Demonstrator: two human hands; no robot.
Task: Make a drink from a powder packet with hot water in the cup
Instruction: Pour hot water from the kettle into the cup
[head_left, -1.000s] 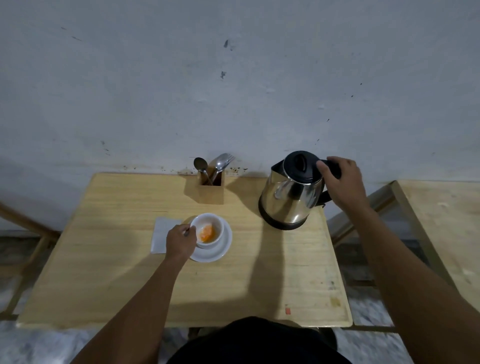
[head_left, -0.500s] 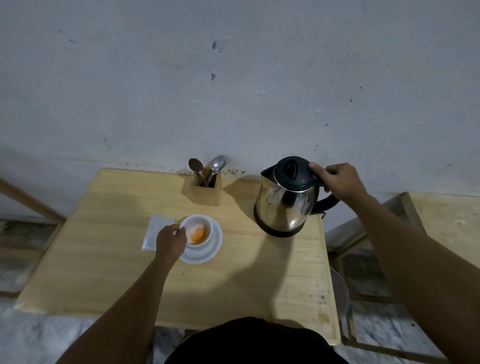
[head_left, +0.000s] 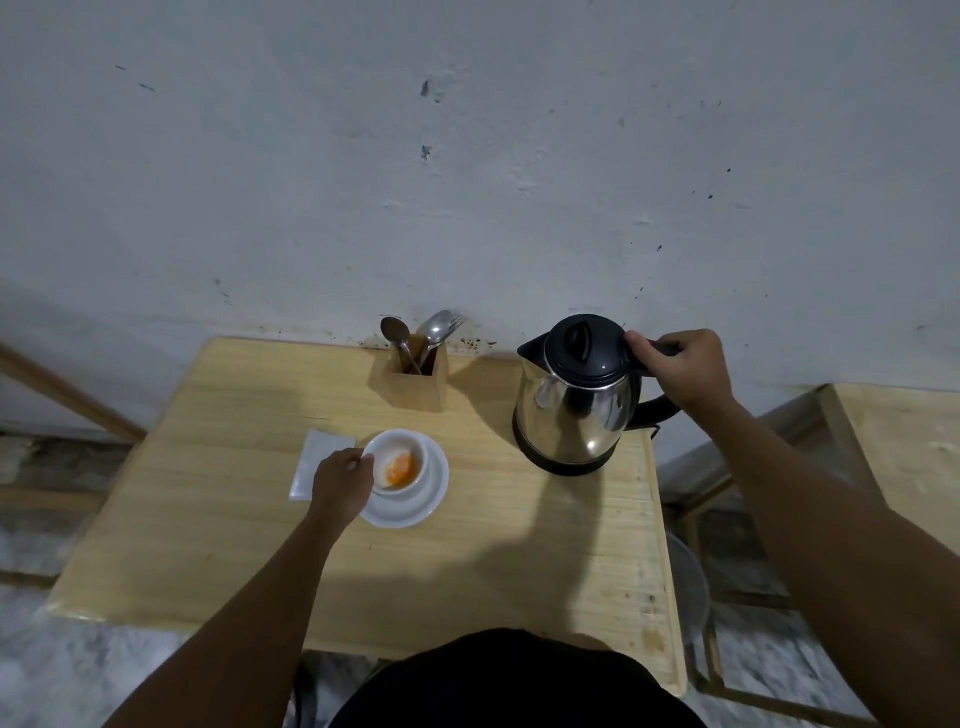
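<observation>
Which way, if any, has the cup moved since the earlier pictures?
No. The cup, with the left hand on it, still sits on its saucer beside the white packet, in front of the wooden holder.

The left hand (head_left: 340, 480) covers the near-left rim of the small white ceramic cup (head_left: 397, 465) and one corner of the flat white paper packet (head_left: 316, 463). The right hand (head_left: 684, 368) hides the top of the steel kettle's black plastic handle (head_left: 655, 409). The second wooden bench (head_left: 904, 447) is cut off at the right edge.
</observation>
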